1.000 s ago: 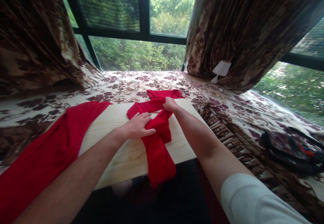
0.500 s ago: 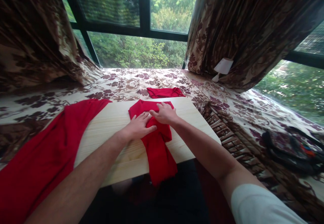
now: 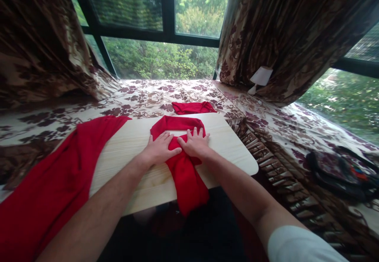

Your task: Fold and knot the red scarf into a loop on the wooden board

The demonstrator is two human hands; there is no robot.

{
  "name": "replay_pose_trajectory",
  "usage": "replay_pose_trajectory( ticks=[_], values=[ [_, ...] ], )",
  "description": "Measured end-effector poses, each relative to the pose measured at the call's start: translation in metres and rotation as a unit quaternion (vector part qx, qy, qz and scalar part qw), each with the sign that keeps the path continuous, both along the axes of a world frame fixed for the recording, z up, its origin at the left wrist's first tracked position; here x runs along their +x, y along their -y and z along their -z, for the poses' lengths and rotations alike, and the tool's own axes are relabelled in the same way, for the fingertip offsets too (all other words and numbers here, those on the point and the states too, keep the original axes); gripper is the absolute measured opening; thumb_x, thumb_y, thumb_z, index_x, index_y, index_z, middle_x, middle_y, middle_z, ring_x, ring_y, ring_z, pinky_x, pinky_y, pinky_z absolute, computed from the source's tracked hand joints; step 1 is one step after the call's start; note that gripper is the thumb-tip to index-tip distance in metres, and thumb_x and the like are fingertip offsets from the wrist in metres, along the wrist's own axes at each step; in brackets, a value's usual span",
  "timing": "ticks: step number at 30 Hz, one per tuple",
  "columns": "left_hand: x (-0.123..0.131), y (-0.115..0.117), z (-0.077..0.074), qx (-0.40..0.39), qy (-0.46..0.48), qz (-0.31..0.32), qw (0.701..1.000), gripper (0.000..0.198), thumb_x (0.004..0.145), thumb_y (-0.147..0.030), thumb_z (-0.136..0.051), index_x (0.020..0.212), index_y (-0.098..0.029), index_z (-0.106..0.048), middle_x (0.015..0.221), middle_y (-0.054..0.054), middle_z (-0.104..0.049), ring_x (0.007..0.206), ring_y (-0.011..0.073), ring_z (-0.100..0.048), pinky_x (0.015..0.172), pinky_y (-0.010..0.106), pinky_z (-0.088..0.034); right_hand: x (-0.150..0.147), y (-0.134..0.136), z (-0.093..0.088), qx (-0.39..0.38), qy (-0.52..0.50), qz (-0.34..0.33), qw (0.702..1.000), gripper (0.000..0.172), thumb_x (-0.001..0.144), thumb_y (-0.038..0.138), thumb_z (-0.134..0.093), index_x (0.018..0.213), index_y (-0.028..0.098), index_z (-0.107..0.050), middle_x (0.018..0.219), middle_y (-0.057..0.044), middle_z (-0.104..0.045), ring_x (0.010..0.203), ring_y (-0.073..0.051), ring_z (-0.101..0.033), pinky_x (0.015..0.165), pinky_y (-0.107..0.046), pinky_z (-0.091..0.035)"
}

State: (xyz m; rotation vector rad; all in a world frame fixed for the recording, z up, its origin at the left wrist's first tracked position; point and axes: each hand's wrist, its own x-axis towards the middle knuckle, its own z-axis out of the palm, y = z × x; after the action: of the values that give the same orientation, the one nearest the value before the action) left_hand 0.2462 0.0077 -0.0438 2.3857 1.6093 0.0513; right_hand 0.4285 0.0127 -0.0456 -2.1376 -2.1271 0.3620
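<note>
A red cloth (image 3: 185, 171) lies on a pale wooden board (image 3: 127, 151), partly folded, with its lower end hanging over the board's near edge. My left hand (image 3: 160, 149) lies flat on the cloth's left side, fingers stretched out. My right hand (image 3: 195, 143) presses flat on the right side, fingers spread. The two hands almost touch above the fold. A small folded red cloth (image 3: 192, 107) rests just beyond the board's far edge.
A large red cloth (image 3: 56, 179) drapes over the board's left end and down to the lower left. Floral patterned fabric (image 3: 148, 92) covers the surface around the board. Curtains (image 3: 284, 29) hang by the windows. A small white lamp (image 3: 260, 78) stands far right. A dark bag (image 3: 337, 171) lies right.
My right hand brought the cloth's far end back over the middle, let it go and now lies flat with fingers spread. My left hand stayed pressed on the cloth.
</note>
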Motion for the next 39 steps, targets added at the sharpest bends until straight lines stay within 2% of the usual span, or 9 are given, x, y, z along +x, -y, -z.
replay_pose_trajectory(
  ticks=[3,8,13,16,18,21,25,28,39],
  values=[
    [-0.002,0.002,-0.001,-0.006,0.007,0.001,1.000,0.091,0.086,-0.079,-0.031,0.157,-0.021,-0.033,0.167,0.011,-0.020,0.154,0.0340,-0.014,0.120,0.065,-0.007,0.001,0.001,-0.002,-0.011,0.013,0.003,1.000,0.098,0.088,0.081,-0.025,0.158,0.013,-0.031,0.165,-0.023,-0.018,0.151,-0.049,-0.005,0.112,-0.073,0.005],
    [0.000,0.006,0.006,-0.002,0.029,-0.029,0.999,0.079,0.092,-0.071,-0.029,0.156,-0.024,-0.035,0.166,0.009,-0.023,0.155,0.0307,-0.015,0.121,0.062,-0.007,0.008,-0.006,0.003,0.001,-0.033,-0.053,0.998,0.095,0.089,0.081,-0.028,0.159,0.018,-0.030,0.167,-0.018,-0.013,0.153,-0.045,0.000,0.115,-0.069,-0.003],
    [-0.003,0.014,0.013,0.059,0.106,-0.048,0.991,0.076,0.094,-0.062,-0.038,0.158,-0.023,-0.029,0.165,0.010,-0.026,0.154,0.0301,-0.019,0.122,0.062,-0.006,0.022,-0.013,0.010,0.044,-0.141,-0.106,0.983,0.069,0.099,0.064,-0.027,0.156,0.026,-0.037,0.166,-0.007,-0.023,0.155,-0.032,-0.011,0.120,-0.062,-0.006],
    [-0.020,0.025,0.015,0.115,0.172,-0.105,0.973,0.069,0.099,-0.053,-0.031,0.160,-0.024,-0.022,0.166,0.009,-0.023,0.153,0.0273,-0.021,0.122,0.059,-0.016,0.035,-0.008,0.017,0.131,-0.213,-0.059,0.966,0.058,0.104,0.047,-0.024,0.152,0.023,-0.045,0.162,-0.006,-0.034,0.152,-0.022,-0.025,0.123,-0.047,-0.018],
    [-0.036,0.034,0.020,0.139,0.166,-0.141,0.966,0.066,0.099,-0.049,-0.029,0.160,-0.022,-0.024,0.166,0.011,-0.024,0.153,0.0276,-0.023,0.120,0.059,-0.021,0.046,0.000,0.023,0.181,-0.218,-0.035,0.958,0.054,0.101,0.039,-0.034,0.147,0.017,-0.051,0.158,-0.010,-0.042,0.149,-0.021,-0.033,0.122,-0.039,-0.023],
    [-0.060,0.044,0.032,0.161,0.092,-0.156,0.970,0.065,0.097,-0.047,-0.036,0.153,-0.014,-0.038,0.161,0.018,-0.034,0.149,0.0321,-0.031,0.119,0.058,-0.024,0.064,0.010,0.031,0.203,-0.209,-0.006,0.957,0.050,0.092,0.028,-0.047,0.138,0.010,-0.060,0.146,-0.015,-0.055,0.140,-0.023,-0.046,0.118,-0.035,-0.031],
    [-0.075,0.044,0.042,0.199,0.028,-0.171,0.965,0.055,0.091,-0.045,-0.046,0.133,-0.012,-0.060,0.147,0.020,-0.053,0.140,0.0316,-0.044,0.117,0.048,-0.030,0.080,0.008,0.032,0.211,-0.235,0.124,0.941,0.043,0.088,0.022,-0.046,0.123,0.010,-0.069,0.120,-0.013,-0.072,0.113,-0.023,-0.066,0.102,-0.033,-0.047],
    [-0.073,0.041,0.040,0.205,0.030,-0.182,0.961,0.050,0.090,-0.045,-0.048,0.126,-0.015,-0.065,0.143,0.017,-0.057,0.136,0.0292,-0.048,0.115,0.044,-0.032,0.082,0.004,0.031,0.223,-0.227,0.167,0.933,0.040,0.085,0.020,-0.045,0.114,0.012,-0.072,0.109,-0.012,-0.075,0.102,-0.023,-0.068,0.096,-0.031,-0.049],
    [-0.070,0.049,0.032,0.215,0.058,-0.193,0.956,0.041,0.087,-0.037,-0.049,0.116,-0.016,-0.068,0.120,0.014,-0.069,0.115,0.0283,-0.060,0.103,0.037,-0.043,0.080,0.005,0.035,0.225,-0.200,0.138,0.943,0.037,0.081,0.020,-0.049,0.109,0.013,-0.072,0.109,-0.011,-0.074,0.104,-0.022,-0.066,0.096,-0.031,-0.047]
  ],
)
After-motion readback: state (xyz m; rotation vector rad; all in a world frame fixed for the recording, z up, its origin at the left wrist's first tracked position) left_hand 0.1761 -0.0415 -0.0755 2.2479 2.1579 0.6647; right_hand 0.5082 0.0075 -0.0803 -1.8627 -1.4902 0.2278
